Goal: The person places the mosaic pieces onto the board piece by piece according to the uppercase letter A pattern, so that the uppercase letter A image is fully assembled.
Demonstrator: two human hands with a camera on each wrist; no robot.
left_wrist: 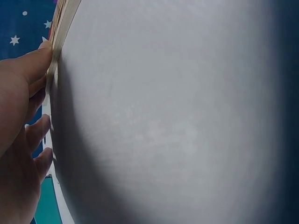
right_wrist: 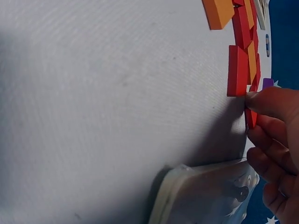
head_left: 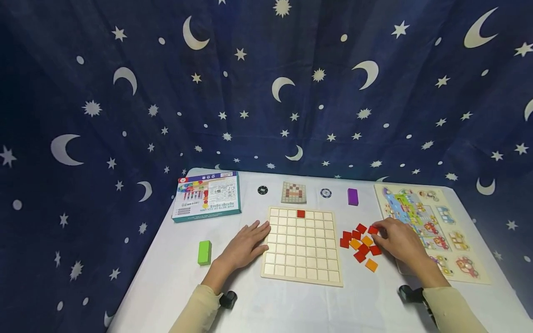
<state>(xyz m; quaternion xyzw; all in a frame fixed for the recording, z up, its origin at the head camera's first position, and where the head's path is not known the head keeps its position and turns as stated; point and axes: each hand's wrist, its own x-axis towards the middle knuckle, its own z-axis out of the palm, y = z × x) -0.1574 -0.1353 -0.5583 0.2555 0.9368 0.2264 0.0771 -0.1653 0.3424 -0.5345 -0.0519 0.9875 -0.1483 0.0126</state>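
Observation:
A pale wooden grid board (head_left: 301, 245) lies flat on the table, with one red square tile (head_left: 300, 213) in its top row. My left hand (head_left: 245, 245) rests at the board's left edge, its fingers extended and touching the rim. To the right of the board lies a loose group of red and orange tiles (head_left: 371, 265). At that group's right side my right hand (head_left: 397, 238) pinches a red tile (right_wrist: 251, 117) between thumb and fingers. Behind the board is a small pattern card (head_left: 294, 193) showing a grid with reddish squares.
A puzzle board (head_left: 466, 240) with vehicle pictures lies at the right, partly under my right arm. A flat box (head_left: 207, 196) sits at the back left. Around the board are a green block (head_left: 204, 253), a purple block (head_left: 352, 197), a black chip (head_left: 262, 190) and a blue-white chip (head_left: 326, 193).

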